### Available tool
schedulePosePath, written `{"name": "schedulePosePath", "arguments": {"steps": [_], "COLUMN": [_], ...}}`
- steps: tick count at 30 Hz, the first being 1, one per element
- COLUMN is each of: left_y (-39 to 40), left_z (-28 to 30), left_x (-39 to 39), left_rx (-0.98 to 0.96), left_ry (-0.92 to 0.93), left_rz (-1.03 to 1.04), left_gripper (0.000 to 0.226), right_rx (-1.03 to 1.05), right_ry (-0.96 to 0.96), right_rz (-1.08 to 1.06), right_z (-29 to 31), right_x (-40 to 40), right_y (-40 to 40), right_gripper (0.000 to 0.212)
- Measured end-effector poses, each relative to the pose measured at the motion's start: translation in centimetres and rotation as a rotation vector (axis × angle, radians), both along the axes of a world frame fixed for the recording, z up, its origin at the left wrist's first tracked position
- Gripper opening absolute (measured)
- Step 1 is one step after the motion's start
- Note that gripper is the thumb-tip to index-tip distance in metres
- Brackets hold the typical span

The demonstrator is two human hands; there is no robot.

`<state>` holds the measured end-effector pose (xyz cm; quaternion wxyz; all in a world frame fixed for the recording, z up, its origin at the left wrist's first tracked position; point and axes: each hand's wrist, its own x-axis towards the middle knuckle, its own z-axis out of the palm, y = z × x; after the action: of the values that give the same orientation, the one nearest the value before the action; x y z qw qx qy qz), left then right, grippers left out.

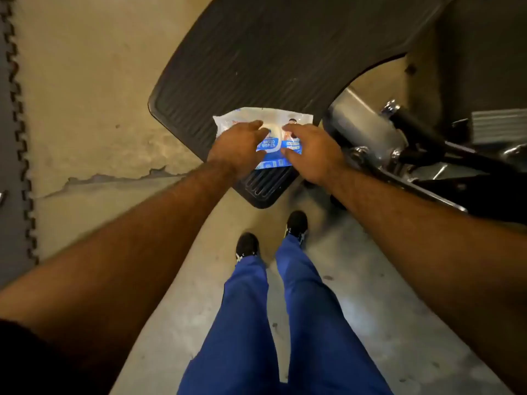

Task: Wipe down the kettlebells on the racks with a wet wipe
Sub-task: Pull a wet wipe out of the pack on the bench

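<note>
A white-and-blue pack of wet wipes (263, 138) is held out in front of the person at about waist height, over the near corner of a dark ribbed rubber mat (256, 61) on the concrete floor (94, 81); its contents cannot be seen, and the only print that reads is "WIPES" with a partly covered word ending "BASED" above it. The left hand (238, 146) grips the pack's left side with fingers curled over its top face, and the right hand (310, 149) holds the right side, thumb and fingers spread and bent onto the wrapper. Both forearms reach forward, bare, above blue trousers (273, 323) and black shoes (247, 246), with a chromed machine base (368, 129) just to the right.
</note>
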<state>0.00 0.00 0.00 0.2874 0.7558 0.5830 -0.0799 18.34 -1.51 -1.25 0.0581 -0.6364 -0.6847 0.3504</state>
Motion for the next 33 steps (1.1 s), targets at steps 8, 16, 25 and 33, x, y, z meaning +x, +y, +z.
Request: {"name": "schedulePosePath", "arguments": {"steps": [8, 16, 25, 33], "left_y": [-0.8, -1.0, 0.6, 4.4], "left_z": [-2.9, -4.4, -2.1, -3.2], "left_x": [1.1, 0.3, -0.4, 1.4], "left_rx": [0.029, 0.086, 0.024, 0.244], "left_ry": [0.117, 0.252, -0.003, -0.269], "left_rz": [0.017, -0.195, -0.033, 0.737], "left_gripper": [0.061, 0.07, 0.057, 0.024], "right_rx": [0.035, 0.064, 0.044, -0.005], "right_ry": [-0.049, -0.02, 0.009, -0.078], "right_rz": [0.012, -0.049, -0.13, -0.108], "right_z": [-3.7, -4.6, -4.5, -4.0], "right_x": [-0.1, -0.3, -0.8, -1.0], "right_y": [1.3, 1.4, 1.4, 1.6], "right_gripper": [0.065, 0.066, 0.067, 0.072]}}
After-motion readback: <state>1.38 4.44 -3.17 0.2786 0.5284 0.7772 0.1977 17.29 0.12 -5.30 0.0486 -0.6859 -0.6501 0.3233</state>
